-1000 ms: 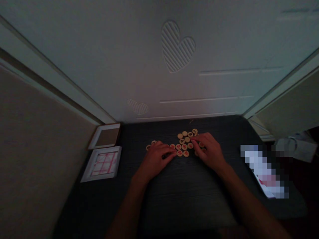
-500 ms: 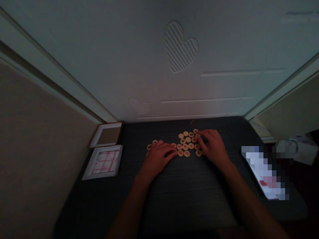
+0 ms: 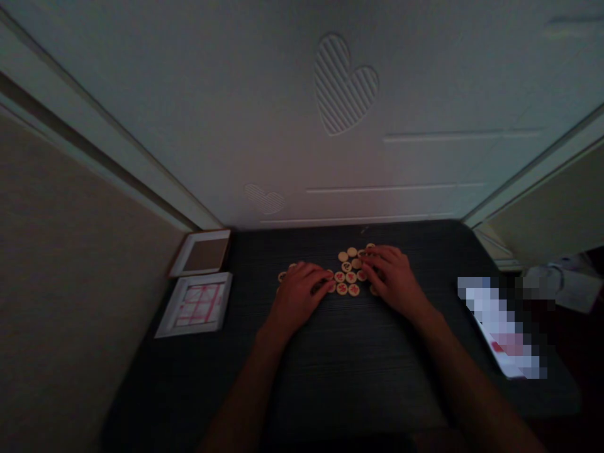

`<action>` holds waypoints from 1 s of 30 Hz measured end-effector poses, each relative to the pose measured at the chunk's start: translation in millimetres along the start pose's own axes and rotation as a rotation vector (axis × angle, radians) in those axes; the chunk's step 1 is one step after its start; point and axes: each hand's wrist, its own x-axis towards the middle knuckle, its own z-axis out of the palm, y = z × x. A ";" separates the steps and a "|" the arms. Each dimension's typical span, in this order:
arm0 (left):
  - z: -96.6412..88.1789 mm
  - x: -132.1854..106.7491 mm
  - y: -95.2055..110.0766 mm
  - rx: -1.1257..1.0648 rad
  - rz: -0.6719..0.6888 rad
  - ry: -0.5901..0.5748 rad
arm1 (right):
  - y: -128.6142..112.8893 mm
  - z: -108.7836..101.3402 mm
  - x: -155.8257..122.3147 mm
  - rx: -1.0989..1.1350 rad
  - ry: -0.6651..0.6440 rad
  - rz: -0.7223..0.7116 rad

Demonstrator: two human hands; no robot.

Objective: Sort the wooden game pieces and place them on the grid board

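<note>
Left hand: the left hand curves palm-down over the left end of the discs, thumb and forefinger close together at one edge; whether it pinches a piece I cannot tell
Right hand: the right hand arches over the right end, thumb apart from the curled fingers; whether a disc sits between them is too dark to judge
Discs: the round discs lie between and under both hands, mostly flat, some red-marked, a few dark-marked or plain
Handling: probably light, stiff and hardly fragile — likely wood or plastic, apt to slide when nudged
Hold: best taken by the rim, thumb and forefinger on opposite edges
Hidden: both hands cover several discs, so no sure count; many marks are too small to read
Surface: the dark surface carries everything, its near edge lost in shadow
Left side: a white tray with a red grid stands before a brown-edged tray
Right side: a phone-like slab — its face pixelated, unreadable
</note>
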 end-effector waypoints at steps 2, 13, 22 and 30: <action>-1.4 0.6 2.4 0.024 -0.021 0.034 | 4.3 0.0 -0.5 -0.012 0.019 0.027; 0.0 0.0 2.4 0.075 -0.040 0.034 | 35.1 11.9 -2.9 -0.054 -0.023 0.078; 1.6 1.7 3.8 0.067 -0.039 0.077 | 46.5 6.1 -1.6 -0.139 0.033 0.174; -0.9 2.4 5.0 0.073 -0.056 0.127 | 70.1 -11.3 -5.4 -0.214 0.123 0.376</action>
